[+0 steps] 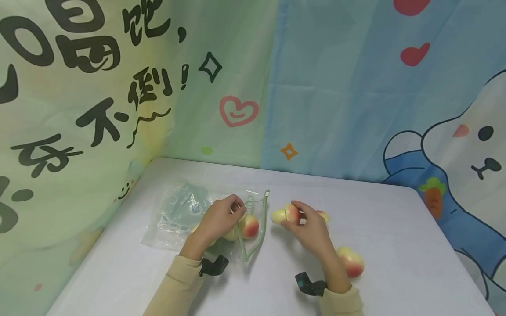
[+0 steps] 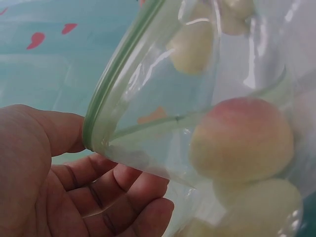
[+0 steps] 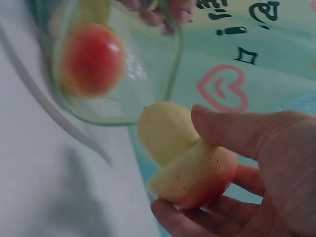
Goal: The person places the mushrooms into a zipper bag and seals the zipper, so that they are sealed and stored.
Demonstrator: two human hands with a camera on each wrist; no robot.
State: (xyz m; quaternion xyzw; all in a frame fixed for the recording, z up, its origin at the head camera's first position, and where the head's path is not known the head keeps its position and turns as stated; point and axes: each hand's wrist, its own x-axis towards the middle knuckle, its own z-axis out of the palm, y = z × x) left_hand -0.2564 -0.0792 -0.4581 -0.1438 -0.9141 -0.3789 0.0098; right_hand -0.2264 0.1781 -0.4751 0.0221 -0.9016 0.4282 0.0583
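Observation:
My left hand (image 1: 219, 217) pinches the green zip edge of a clear plastic zip bag (image 1: 156, 230), whose mouth gapes to the right. Inside the bag lies a toy mushroom (image 1: 250, 226) with a red-and-yellow cap, and more pale pieces show through the film in the left wrist view. Just right of the mouth, my right hand (image 1: 314, 232) holds another toy mushroom (image 3: 197, 170) by its cap between thumb and fingers. Its pale yellow stem points toward the bag.
One more toy mushroom (image 1: 351, 262) lies on the white table (image 1: 407, 245) beside my right wrist. Another (image 1: 325, 216) is partly hidden behind my right hand. A printed cloth backdrop (image 1: 328, 109) rises behind the table.

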